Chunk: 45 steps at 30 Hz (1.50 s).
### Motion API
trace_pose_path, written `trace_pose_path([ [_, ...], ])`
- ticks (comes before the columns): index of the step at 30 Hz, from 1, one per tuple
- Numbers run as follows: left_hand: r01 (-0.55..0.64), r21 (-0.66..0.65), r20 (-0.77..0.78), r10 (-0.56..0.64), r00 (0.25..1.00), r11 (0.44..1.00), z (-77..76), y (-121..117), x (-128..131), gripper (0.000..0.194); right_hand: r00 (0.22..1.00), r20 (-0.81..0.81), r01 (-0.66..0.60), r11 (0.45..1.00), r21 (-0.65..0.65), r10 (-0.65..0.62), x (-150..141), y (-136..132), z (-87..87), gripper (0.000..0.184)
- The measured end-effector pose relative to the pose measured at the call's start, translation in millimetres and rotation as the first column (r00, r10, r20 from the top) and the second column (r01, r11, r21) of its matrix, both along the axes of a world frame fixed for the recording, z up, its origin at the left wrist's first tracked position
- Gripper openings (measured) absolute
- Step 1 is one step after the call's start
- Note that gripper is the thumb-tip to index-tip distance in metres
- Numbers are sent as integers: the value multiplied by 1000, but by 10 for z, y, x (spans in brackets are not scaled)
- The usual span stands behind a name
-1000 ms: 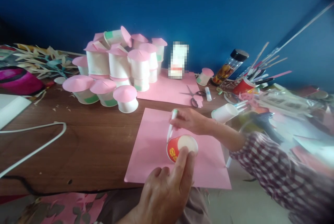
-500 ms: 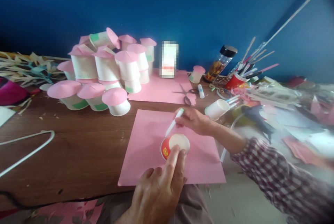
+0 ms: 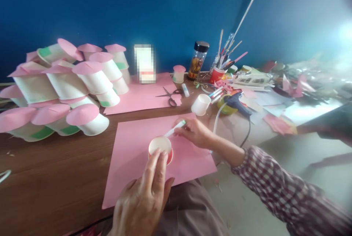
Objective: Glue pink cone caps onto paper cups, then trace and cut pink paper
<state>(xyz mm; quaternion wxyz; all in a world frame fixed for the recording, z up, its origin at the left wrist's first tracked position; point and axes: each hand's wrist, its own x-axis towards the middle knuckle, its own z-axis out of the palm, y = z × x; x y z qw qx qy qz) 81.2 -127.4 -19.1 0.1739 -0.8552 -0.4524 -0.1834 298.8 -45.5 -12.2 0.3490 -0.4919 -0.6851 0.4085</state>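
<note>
An upside-down paper cup (image 3: 160, 143), pale base up with a red printed side, stands on a pink paper sheet (image 3: 129, 170). My left hand (image 3: 147, 192) presses on the base with its index and middle fingers stretched out; it does not wrap round the cup. Pinched in my right hand (image 3: 195, 131) is a white marker pen (image 3: 173, 129) with a green end. The pen slants down to the far right side of the cup, its tip close to the rim; the cup partly hides the tip, so contact cannot be made out.
White cups with pink cone tops (image 3: 85, 118) are stacked on the left. Behind the sheet lie scissors (image 3: 172, 98), a glue stick (image 3: 185, 90) and more pink paper (image 3: 123, 102). A white cup (image 3: 200, 104), a glue gun (image 3: 238, 104) and a red cup of brushes (image 3: 218, 74) sit right.
My view has turned right. The pen has moved round the cup from its far left side to its far right side. My left fingers stay on the base.
</note>
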Motion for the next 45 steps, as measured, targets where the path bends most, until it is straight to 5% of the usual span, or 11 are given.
trace_pose_path([
  [12,3,-16,-28,-3,1000,1000,-7,11,-16,75,958,183,211,974,79,-222,22,-581,-37,15],
  [24,-6,47,-95,10,995,999,45,-6,0,72,939,187,252,948,195,-289,-38,-997,-139,14],
  [35,-16,25,-105,18,994,1000,125,-12,14,46,913,176,303,900,314,-369,-207,-1353,-282,14],
  [45,11,-48,-101,-16,995,999,166,-18,-15,51,885,152,350,843,407,-441,-415,-1544,-455,12],
])
